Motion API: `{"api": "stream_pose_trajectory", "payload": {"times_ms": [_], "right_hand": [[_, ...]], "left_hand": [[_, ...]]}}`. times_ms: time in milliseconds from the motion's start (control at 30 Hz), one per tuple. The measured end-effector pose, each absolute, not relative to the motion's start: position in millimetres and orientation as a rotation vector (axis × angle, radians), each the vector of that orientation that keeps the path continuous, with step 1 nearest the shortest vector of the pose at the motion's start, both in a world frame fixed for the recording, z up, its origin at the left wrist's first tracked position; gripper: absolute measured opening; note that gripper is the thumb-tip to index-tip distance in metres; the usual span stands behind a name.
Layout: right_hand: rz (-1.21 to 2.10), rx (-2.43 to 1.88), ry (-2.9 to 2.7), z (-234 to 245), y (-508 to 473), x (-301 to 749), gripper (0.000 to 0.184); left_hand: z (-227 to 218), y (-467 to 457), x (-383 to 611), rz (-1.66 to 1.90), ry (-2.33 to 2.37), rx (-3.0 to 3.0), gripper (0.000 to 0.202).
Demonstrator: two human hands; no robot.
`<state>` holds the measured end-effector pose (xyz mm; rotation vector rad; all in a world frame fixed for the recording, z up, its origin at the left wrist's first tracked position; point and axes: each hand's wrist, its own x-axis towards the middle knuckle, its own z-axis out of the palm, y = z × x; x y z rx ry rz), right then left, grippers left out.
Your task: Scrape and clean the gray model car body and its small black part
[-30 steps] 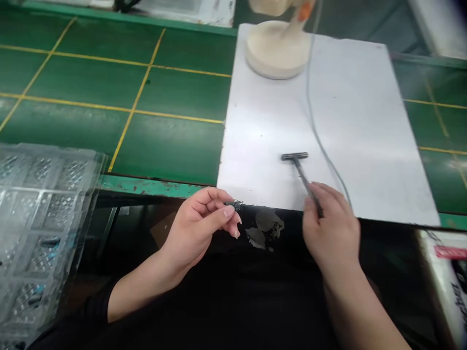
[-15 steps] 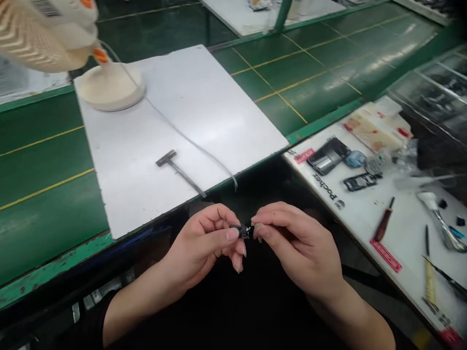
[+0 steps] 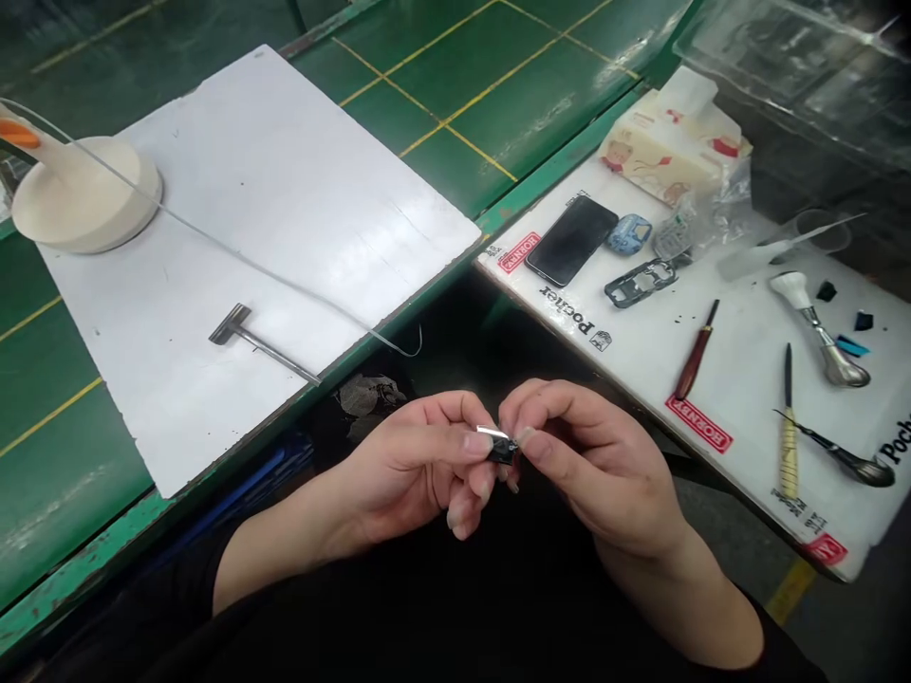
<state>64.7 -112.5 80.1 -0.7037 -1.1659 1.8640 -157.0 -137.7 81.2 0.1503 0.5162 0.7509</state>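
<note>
My left hand [image 3: 419, 465] pinches a small black part [image 3: 502, 452] between thumb and fingers, above my lap. A bright white strip shows along the part's upper edge, and its left end is hidden under the thumb. My right hand [image 3: 598, 465] is closed in a pinch at the part's right end, fingertips touching or nearly touching it. Whatever is between those fingertips is too small or hidden to make out.
A white board [image 3: 285, 209] carries a fan base [image 3: 85, 194], a cable and a T-shaped metal tool [image 3: 263, 349]. On the right-hand table lie a phone [image 3: 573, 239], a grey toy-car frame [image 3: 641, 282], a wooden-handled tool [image 3: 697, 351], a tissue pack [image 3: 673, 142] and other hand tools.
The view has swung right and down, so the surroundings sit farther left. My right fingertips have come in from a small gap to the black part's end. The white strip now shows.
</note>
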Motion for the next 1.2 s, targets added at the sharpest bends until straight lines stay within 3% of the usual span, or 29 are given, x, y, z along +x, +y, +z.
{"api": "stream_pose_trajectory", "payload": {"times_ms": [1200], "right_hand": [[1.702,-0.588,-1.352,72.7,-110.1,64.5,0.009]], "left_hand": [[81.9,-138.5,-148.4,0.759,0.429,0.072,0.007]]}}
